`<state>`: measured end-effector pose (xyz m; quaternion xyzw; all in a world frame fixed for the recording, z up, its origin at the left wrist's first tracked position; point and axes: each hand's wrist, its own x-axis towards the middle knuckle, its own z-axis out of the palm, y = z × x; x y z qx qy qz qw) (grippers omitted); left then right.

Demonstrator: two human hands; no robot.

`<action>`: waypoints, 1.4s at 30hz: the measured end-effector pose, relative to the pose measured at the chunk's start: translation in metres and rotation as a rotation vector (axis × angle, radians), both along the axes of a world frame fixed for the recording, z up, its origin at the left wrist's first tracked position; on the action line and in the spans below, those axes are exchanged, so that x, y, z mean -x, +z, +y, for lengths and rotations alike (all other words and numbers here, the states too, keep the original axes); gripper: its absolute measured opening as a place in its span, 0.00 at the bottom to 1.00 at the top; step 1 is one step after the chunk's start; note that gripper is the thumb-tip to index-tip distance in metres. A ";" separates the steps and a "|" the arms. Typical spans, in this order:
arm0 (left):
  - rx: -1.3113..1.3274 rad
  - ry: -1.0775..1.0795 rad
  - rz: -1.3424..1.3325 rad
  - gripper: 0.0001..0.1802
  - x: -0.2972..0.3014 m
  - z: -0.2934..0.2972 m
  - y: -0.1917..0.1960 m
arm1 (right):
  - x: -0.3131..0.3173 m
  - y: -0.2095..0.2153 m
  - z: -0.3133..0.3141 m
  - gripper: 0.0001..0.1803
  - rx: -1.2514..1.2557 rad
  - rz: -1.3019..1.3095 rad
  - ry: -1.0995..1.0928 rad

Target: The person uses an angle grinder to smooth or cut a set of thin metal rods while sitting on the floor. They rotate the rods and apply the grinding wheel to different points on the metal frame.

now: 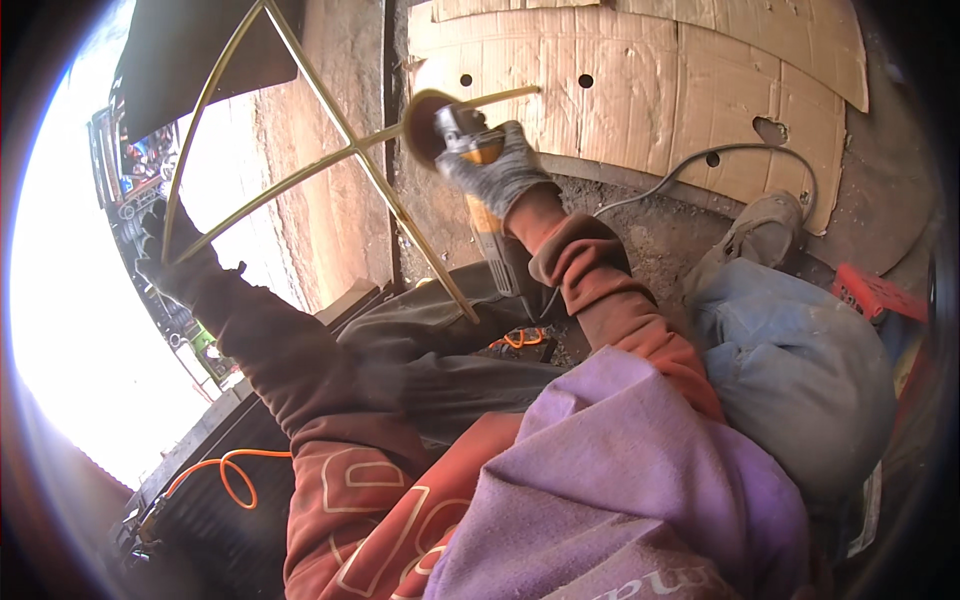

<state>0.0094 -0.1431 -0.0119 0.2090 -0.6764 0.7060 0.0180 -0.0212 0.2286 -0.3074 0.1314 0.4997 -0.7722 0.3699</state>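
Observation:
My right hand [500, 165], in a grey glove, grips the front of a yellow and grey angle grinder [490, 240]. Its brown disc [425, 125] overlaps a bar of a brass-coloured metal frame [300, 178] near where two bars cross; whether it touches is unclear. The body of the grinder hangs down below my wrist. At the far left my left hand [175, 265], in a dark glove, holds the frame at its lower left corner, its fingers partly in shadow against the glare. Bars from the frame reach up past the top edge and down over my leg.
Flattened cardboard [620, 110] with holes lies at the upper right. A grey cable [690, 165] curves across it beside my shoe [765, 235]. An orange cord [235, 480] loops at the lower left, and a red object [875, 295] is at the right.

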 end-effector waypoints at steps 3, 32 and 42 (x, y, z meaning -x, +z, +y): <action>-0.124 -0.074 0.006 0.22 0.001 0.005 0.004 | 0.012 -0.063 0.012 0.32 0.194 -0.310 -0.237; -0.827 -0.507 0.116 0.14 0.076 0.107 0.019 | 0.021 -0.051 0.012 0.38 -0.193 -0.064 -0.093; -0.249 -0.201 0.012 0.08 0.043 0.104 0.006 | 0.023 -0.050 0.016 0.35 -0.020 -0.114 -0.097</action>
